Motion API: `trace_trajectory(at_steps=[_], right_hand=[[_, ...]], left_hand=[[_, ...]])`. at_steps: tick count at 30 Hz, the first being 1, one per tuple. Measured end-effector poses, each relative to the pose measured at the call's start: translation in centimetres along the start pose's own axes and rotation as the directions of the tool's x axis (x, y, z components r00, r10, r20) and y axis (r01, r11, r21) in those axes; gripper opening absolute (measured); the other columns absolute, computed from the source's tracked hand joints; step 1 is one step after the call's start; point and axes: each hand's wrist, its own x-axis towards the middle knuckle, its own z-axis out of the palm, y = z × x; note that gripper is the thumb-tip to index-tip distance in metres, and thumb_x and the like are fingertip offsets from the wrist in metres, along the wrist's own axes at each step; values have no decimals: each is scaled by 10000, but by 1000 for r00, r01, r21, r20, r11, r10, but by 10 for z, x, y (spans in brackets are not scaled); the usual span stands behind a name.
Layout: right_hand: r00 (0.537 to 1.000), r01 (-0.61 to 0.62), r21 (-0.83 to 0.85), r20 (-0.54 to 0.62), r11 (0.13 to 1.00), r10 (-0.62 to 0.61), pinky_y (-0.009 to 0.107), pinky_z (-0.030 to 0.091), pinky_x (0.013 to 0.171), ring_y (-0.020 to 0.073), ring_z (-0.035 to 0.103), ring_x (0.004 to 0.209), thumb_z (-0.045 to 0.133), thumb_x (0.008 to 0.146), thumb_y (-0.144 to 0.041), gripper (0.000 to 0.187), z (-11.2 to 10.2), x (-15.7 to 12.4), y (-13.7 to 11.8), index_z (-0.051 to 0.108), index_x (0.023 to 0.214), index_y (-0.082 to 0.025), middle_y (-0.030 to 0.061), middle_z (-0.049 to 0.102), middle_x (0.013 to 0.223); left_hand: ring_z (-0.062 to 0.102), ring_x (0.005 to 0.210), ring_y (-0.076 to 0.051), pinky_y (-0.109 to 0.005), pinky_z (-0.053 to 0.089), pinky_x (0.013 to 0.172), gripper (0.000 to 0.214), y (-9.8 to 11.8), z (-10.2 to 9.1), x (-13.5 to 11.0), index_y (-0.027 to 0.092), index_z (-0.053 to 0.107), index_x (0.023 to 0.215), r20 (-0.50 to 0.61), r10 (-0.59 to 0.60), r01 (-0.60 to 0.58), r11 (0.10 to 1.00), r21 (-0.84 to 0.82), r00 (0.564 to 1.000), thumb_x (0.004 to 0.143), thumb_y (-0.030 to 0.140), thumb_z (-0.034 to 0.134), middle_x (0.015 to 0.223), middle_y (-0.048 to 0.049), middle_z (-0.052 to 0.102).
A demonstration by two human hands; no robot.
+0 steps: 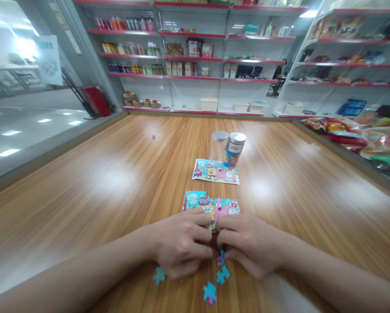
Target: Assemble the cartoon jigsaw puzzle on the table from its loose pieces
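A partly joined cartoon jigsaw puzzle (223,210) lies on the wooden table in front of me, its lower part covered by my hands. My left hand (183,243) rests over its lower left, fingers curled inward; whatever sits under the fingertips is hidden. From the right, my right hand (252,243) reaches the lower edge with bent fingers. A blue and purple jigsaw piece (221,258) is at its thumb tip, seemingly pinched. Loose pieces lie nearby: a blue one (223,274), a blue and purple one (209,292), and a teal one (159,275) beside my left hand.
Beyond the puzzle lies a printed picture card (214,171). Behind it stand a clear jar (218,148) and a labelled jar (236,150), both silver-lidded. A tiny object (153,137) sits farther left. Packaged snacks (341,130) line the right edge; stocked shelves (191,58) stand behind.
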Motion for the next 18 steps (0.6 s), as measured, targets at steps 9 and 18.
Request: trace_trajectory(at_steps=[9, 18], right_hand=[[879, -55, 262, -445, 963, 171, 263, 458, 598, 132, 575, 635, 631, 889, -194, 31, 0, -2, 9, 655, 871, -188, 35, 700, 780], [476, -418, 593, -502, 688, 722, 258, 470, 551, 158, 605, 621, 738, 837, -402, 245, -4, -5, 52, 657, 799, -174, 25, 677, 704]], left_hand=[[602, 1026, -271, -469, 512, 915, 319, -12, 3, -5, 199, 642, 1136, -147, -139, 156, 981, 115, 979, 840, 126, 546, 1059, -101, 690], [457, 1400, -326, -556, 427, 1147, 494, -17, 4, -6, 213, 526, 1409, -95, -275, 282, 957, 67, 957, 915, 199, 532, 1493, -123, 509]])
